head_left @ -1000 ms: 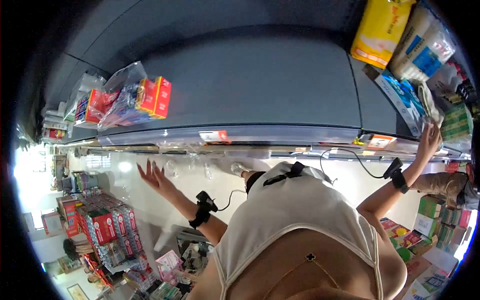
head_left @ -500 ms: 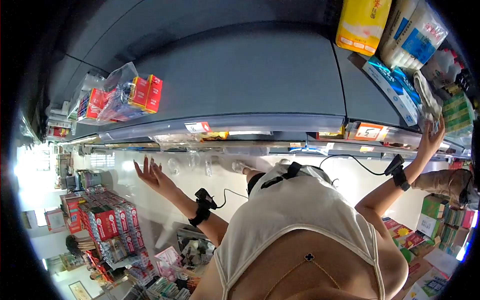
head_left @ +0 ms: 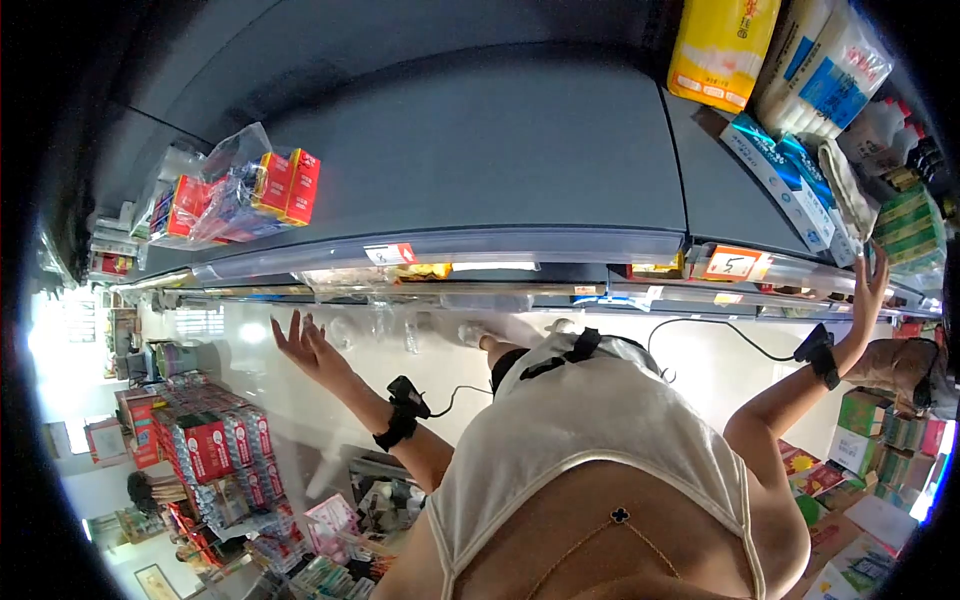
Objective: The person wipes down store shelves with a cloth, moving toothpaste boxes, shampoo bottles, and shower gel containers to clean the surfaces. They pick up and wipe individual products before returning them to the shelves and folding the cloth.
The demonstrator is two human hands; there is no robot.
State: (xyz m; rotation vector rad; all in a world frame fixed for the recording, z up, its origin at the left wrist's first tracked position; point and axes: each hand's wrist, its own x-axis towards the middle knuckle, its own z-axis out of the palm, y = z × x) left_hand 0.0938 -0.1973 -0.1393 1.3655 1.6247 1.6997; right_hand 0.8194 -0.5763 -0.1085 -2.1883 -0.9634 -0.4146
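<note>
My left hand (head_left: pixel 308 350) hangs in the air in front of the shelf edge, fingers spread, holding nothing. Close above it, a clear plastic wrap with red and blue boxes (head_left: pixel 285 188) lies on the grey shelf (head_left: pixel 480 150). At the far right, my right hand (head_left: pixel 868 285) reaches up to the shelf's front edge with its fingers extended and apart. Its fingertips are right by the lower end of a crumpled whitish cloth (head_left: pixel 848 190). This cloth lies against blue and white boxes (head_left: pixel 780 180). A black strapped device sits on each wrist.
A yellow pack (head_left: pixel 725 50) and a plastic-wrapped white pack (head_left: pixel 835 85) stand behind the blue boxes. Green packs (head_left: pixel 912 230) are at the far right. Price tags (head_left: pixel 732 263) line the shelf edge. Stacked red cartons (head_left: pixel 210 450) stand on the floor at left, more boxes (head_left: pixel 855 430) at right.
My right hand has drawn slightly down from the cloth and boxes, its fingers stretching out. The left hand has shifted very little, and the view has moved slightly.
</note>
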